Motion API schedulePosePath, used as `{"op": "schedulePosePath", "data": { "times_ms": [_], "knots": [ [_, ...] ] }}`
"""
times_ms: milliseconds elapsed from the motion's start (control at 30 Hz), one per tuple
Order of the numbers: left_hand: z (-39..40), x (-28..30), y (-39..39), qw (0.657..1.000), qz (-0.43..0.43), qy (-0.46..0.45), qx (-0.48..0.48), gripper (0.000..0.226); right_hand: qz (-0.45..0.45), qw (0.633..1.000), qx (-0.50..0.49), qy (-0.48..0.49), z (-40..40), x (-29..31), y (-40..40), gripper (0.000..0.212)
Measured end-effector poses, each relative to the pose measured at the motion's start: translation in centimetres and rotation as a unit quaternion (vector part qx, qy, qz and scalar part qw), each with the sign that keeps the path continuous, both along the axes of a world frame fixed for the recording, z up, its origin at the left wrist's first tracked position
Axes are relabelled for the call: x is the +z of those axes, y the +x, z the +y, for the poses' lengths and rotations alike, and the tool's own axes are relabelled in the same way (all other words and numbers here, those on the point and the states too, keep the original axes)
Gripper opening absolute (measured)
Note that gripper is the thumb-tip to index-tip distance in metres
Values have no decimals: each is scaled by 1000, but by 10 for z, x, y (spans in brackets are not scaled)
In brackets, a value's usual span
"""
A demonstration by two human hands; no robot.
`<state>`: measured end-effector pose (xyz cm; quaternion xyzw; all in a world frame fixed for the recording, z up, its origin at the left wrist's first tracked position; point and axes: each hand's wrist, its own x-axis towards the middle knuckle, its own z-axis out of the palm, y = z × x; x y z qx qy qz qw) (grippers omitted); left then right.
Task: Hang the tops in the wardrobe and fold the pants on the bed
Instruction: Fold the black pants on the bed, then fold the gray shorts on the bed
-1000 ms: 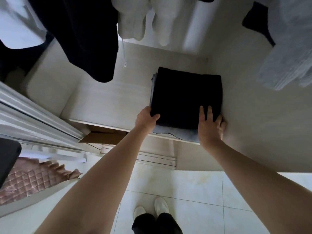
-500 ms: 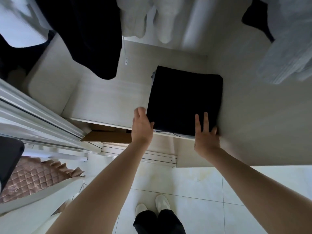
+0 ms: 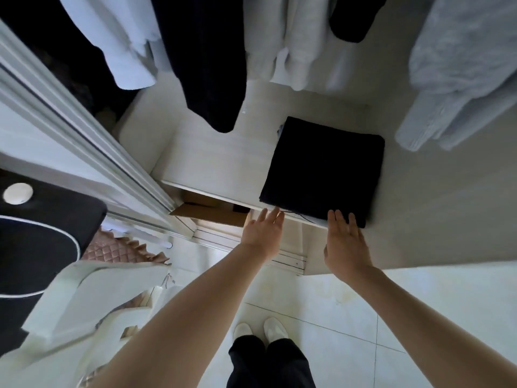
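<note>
1. I see two bare arms, with no sleeves on them.
2. The left hand has no glove and no ring that I can see.
3. The right hand is bare too.
4. At 6 o'clock I see black pants on the legs.
5. Two white shoes poke out from under the pants.

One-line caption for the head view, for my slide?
Both open hands, left and right, at the front edge of folded black pants on the wardrobe shelf.
</note>
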<state>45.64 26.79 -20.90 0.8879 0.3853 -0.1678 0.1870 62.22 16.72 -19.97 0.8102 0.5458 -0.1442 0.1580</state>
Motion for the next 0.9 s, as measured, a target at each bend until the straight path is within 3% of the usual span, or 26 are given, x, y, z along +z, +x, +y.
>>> {"op": "schedulePosePath", "data": {
  "times_ms": [200,333,533,600,667,900],
  "knots": [
    [-57,54,-47,978,-108,-15,178,48,95,984,121,85,-13,48,-48,66],
    [-109,83,-84,919,-170,3,355,34,181,959,200,89,-26,78,-87,59],
    [-225,107,-133,761,-231,40,605,25,292,891,342,67,-60,119,-142,49],
    [-285,112,-145,677,-247,66,690,23,308,859,406,42,-83,126,-170,49],
    [-328,114,-149,630,-250,84,730,23,318,839,440,26,-100,129,-187,49],
    [-512,109,-138,419,-227,147,867,18,318,705,627,-98,-216,125,-251,46]
  ]
}}
